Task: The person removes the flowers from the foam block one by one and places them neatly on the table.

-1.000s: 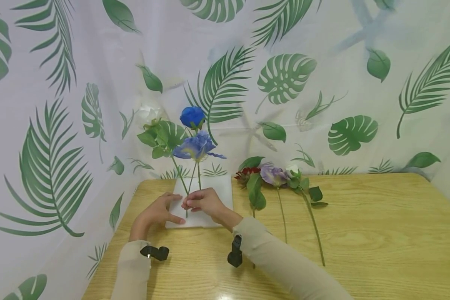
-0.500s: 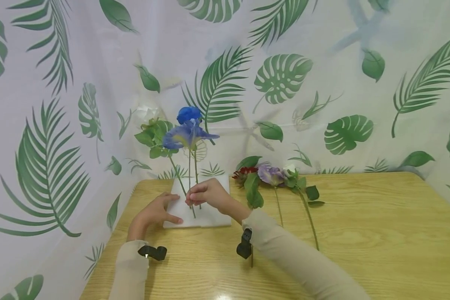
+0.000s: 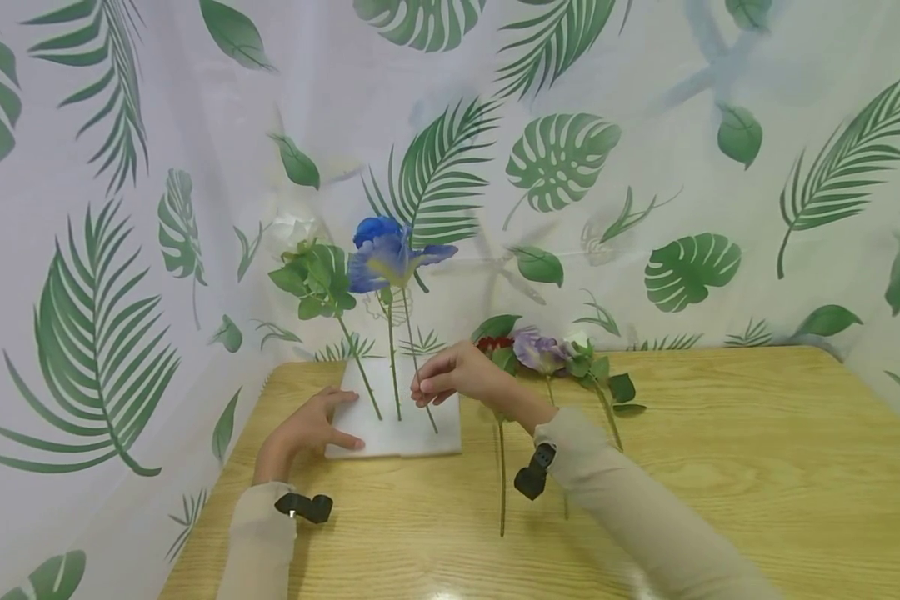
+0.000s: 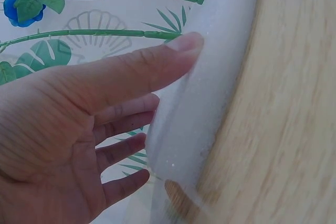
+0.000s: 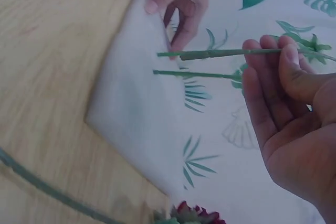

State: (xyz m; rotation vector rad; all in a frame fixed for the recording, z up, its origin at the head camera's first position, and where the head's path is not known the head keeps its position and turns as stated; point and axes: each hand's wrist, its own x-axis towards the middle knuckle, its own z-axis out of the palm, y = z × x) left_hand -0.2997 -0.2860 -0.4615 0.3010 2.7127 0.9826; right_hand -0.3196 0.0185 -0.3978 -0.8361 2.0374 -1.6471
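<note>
My right hand (image 3: 461, 375) pinches the thin stem of a blue-purple iris (image 3: 384, 260) between thumb and fingertips. The lower end of that stem is over the right half of a white foam block (image 3: 412, 442); whether it touches the foam I cannot tell. A white rose (image 3: 296, 232) with green leaves and a blue rose (image 3: 373, 227) stand with their stems in the block, the white one leaning left. The iris partly covers the blue rose. At the block's left side, my left hand (image 3: 311, 423) rests with thumb and fingers spread along its edge.
Right of the block, a red flower (image 3: 492, 342), a purple flower (image 3: 540, 350) and a white flower (image 3: 579, 340) lie on the wooden table (image 3: 720, 467). My right forearm crosses their stems. A leaf-patterned cloth (image 3: 607, 67) hangs behind and to the left.
My right hand has moved right with the iris, carrying its stem from beside the white rose's stem to the right of the blue rose's. The left hand has stayed in place.
</note>
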